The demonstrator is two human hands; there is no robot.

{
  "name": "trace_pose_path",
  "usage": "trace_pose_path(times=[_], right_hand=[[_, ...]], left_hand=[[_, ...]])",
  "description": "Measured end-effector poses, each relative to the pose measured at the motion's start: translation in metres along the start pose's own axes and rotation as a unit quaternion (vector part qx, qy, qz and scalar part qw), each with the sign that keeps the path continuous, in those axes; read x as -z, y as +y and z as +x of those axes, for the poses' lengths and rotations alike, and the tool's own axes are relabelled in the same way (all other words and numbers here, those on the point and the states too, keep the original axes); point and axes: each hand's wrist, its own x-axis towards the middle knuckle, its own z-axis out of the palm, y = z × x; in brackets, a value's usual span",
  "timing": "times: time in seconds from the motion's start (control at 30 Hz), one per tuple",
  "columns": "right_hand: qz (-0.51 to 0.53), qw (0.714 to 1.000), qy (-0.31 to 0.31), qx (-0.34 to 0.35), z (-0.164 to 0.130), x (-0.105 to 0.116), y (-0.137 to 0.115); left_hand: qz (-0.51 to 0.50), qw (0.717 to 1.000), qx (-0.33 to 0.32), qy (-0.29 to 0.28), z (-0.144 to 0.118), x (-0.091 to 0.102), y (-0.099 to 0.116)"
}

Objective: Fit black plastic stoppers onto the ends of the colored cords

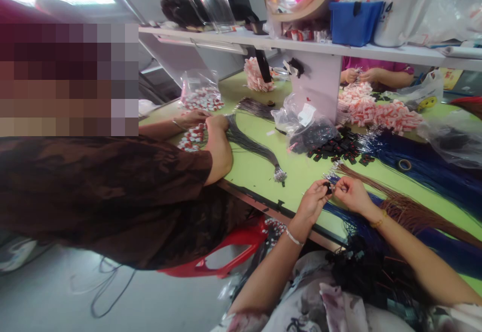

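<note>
Hands at the green worktable (259, 171)
My left hand (314, 202) pinched a small black plastic tag (328, 187); my right hand (352, 194) gripped its thin cord

Small black piece (328, 187) pinched between left hand (314, 202) and right hand (352, 194): too small to tell what it is; fingertips cover most of it. Brown cords (406, 209) and blue cords (433, 171) run off the right edge. Co-worker (113, 196) at left: face blurred out, hands partly behind own forearm. Person (376, 73) across the table: only hands and sleeve show below the shelf (376, 50).
</note>
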Motion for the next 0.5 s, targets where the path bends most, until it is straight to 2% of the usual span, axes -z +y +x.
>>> trace_pose_path(times=[0.2, 0.4, 0.5], right_hand=[[0.002, 1.000, 0.004, -0.006, 0.0001, -0.0004, -0.0011], [0.083, 0.996, -0.032, -0.006, -0.0001, -0.0033, 0.0032], [0.080, 0.996, -0.038, 0.010, -0.0007, -0.0016, 0.0045]], left_hand=[[0.009, 1.000, 0.000, -0.004, 0.0009, 0.0024, -0.0016], [0.058, 0.998, 0.010, 0.017, -0.0012, 0.0035, -0.0012], [0.069, 0.997, 0.014, 0.029, -0.0019, 0.0022, 0.0006]])
